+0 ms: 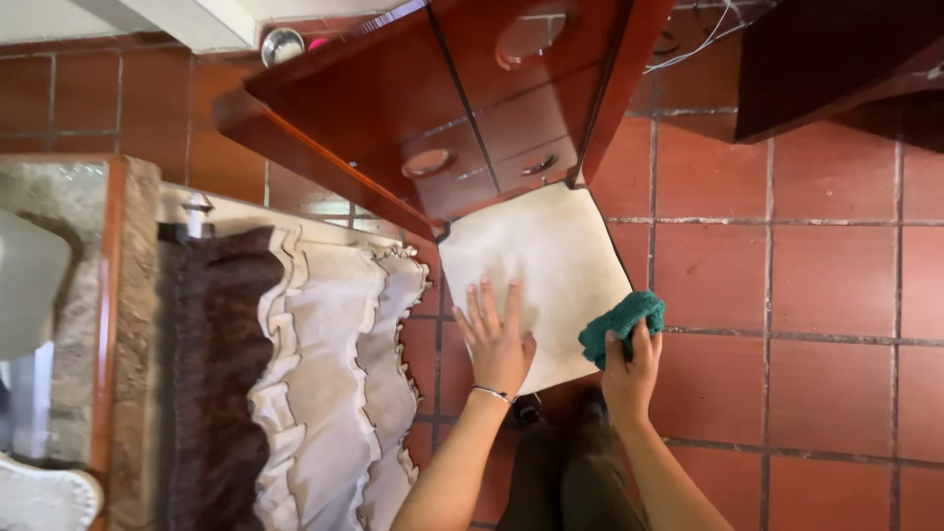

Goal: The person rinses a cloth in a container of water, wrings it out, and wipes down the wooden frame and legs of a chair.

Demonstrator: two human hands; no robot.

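Teal and nubby, the cloth (619,324) sits bunched in your right hand (630,372), whose fingers are curled tight around it, pinching it into a soft wad at the near right edge of the stone top (551,265). That top is a pale cream slab, smooth and faintly mottled, cut with angled corners, and it caps a small cabinet (442,108) of glossy reddish-brown wood with oval recessed pulls on its drawers. Your left hand (497,339) lies flat on the slab's near left part, palm down, fingers spread and straight; a thin silvery bracelet (492,394) circles the wrist. The cloth touches the slab's rim, just beside your left hand.

Below everything runs a floor (836,295) of square terracotta tiles with pale grout lines. To your left hang towels (324,374): cream ones with ruffled, dark-edged trim and a shaggy dark brown one beside them, next to a speckled stone counter (88,295) edged in red wood.
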